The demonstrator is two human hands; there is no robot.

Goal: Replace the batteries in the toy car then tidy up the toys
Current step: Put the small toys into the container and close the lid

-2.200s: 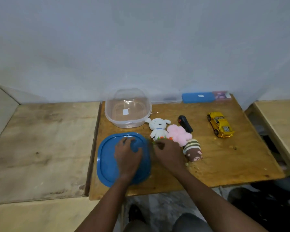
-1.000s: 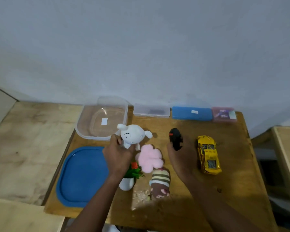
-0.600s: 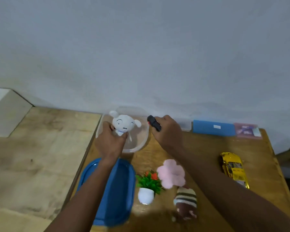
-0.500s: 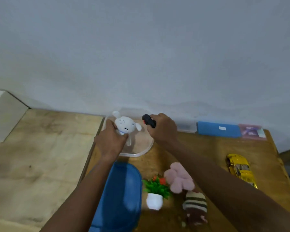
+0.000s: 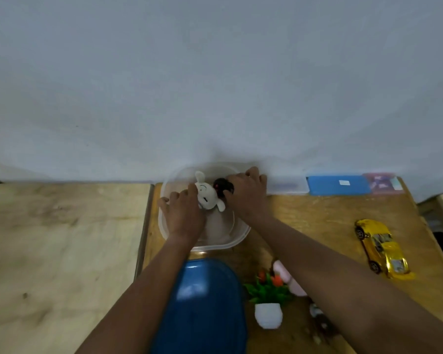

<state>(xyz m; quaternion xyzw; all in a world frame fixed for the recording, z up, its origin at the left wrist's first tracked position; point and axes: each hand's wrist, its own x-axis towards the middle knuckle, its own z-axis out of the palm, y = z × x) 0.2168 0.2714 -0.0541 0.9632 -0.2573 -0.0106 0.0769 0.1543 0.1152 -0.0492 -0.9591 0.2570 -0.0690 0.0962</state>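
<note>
toy car (image 5: 381, 249), glossy yellow and low-slung, sits near the right edge of the counter (image 5: 317, 218), well apart from both hands. the counter is scuffed brown plywood against a plain pale wall (image 5: 215, 85), with a lighter wooden surface (image 5: 62, 251) butting its left edge. at the far left corner stands a clear plastic tub (image 5: 238, 236) with rounded corners. the left hand (image 5: 183, 215) reaches into it, fingers curled round a soft white plush (image 5: 207, 194) with long ears, now tipped onto its side. the right hand (image 5: 246, 192) grasps a small black remote (image 5: 223, 186) just beside the plush's head, inside the tub. half a second ago both toys were held up at the tub's rim; they have since come down into it, while the car has kept its place. a smooth blue lid (image 5: 202, 310) lies by the near left corner, and beside it stand a little plastic plant in a white pot (image 5: 267, 302) and a fluffy pink plush (image 5: 289, 279), partly hidden by the right forearm. along the far edge lie a flat blue case (image 5: 338, 185) and a pinkish box (image 5: 381, 182).
</note>
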